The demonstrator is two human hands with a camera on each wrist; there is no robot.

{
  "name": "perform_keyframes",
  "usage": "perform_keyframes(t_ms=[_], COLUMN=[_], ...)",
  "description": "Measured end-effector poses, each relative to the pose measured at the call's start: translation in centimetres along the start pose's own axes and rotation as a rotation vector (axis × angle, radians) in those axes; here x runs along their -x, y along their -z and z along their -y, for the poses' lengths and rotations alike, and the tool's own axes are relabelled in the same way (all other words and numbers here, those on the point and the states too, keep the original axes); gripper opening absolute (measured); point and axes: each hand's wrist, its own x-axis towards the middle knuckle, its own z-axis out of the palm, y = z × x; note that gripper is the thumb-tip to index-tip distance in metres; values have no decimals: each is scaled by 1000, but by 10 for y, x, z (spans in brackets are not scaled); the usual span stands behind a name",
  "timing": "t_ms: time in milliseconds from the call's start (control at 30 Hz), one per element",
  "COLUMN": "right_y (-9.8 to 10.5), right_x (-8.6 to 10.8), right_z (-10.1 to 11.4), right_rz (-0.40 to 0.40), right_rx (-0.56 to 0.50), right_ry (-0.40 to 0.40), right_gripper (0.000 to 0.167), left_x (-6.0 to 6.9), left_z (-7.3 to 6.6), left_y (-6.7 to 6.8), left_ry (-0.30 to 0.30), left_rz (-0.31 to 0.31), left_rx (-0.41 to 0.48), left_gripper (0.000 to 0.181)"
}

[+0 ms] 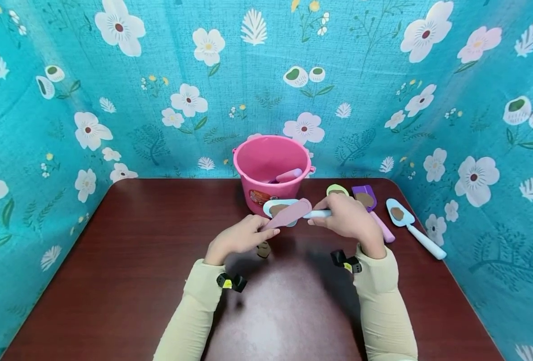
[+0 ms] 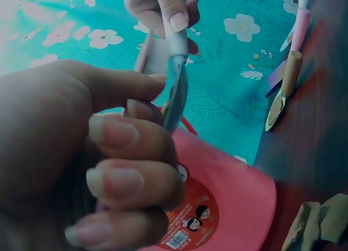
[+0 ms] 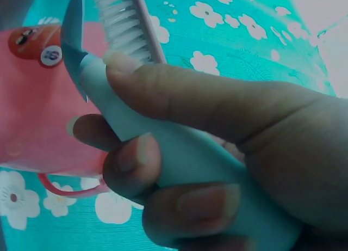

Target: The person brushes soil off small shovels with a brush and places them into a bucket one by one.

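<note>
Leftmost, a stretch of dark red-brown tabletop (image 1: 113, 260) runs out beside the fingers of the left hand (image 1: 243, 234), which are curled closed round the handle of a pink brush (image 1: 290, 212); the thumb presses against it. Just below these fingers, on the tabletop, sits a small crumpled brown thing (image 1: 263, 249). Beyond the fingertips of both hands stands a pink bucket (image 1: 271, 154), upright, with a red sticker on its wall and a pinkish-lilac handle (image 1: 289, 175) lying inside it. The brush's head reaches from the left fingers toward the right ones, crossing over the brown-patched blade of a pale blue scoop (image 1: 319, 214); I cannot tell whether the white bristles touch it. The right hand (image 1: 346, 216) has its fingers wrapped round that scoop's handle, thumb laid along the top, so the blade sticks out leftward between the two sets of fingers. Just past the right fingers, partly hidden by them, lies a light green scoop (image 1: 337, 188); a purple scoop (image 1: 364, 195) with a pink handle lies just to their right. Farthest right of the fingers, another pale blue scoop (image 1: 414, 226) holds a brown patch, its handle slanting back toward the person.
</note>
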Motion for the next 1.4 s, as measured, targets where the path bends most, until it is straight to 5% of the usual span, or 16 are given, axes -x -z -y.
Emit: perform_keyframes(t_ms=[267, 767, 1400], right_y=[-1, -6, -6], right_x=[6, 2, 1], right_z=[-1, 0, -2], right_rz=[-73, -77, -42], right_rx=[-29, -52, -84], right_ry=[-17, 18, 46], right_gripper=[24, 23, 24], left_x=[3, 12, 25], left_z=[-5, -1, 10], left_y=[0, 8, 29], left_ry=[104, 207, 202], left_rz=[7, -6, 27], left_rx=[-33, -74, -38], left_gripper=[32, 26, 25])
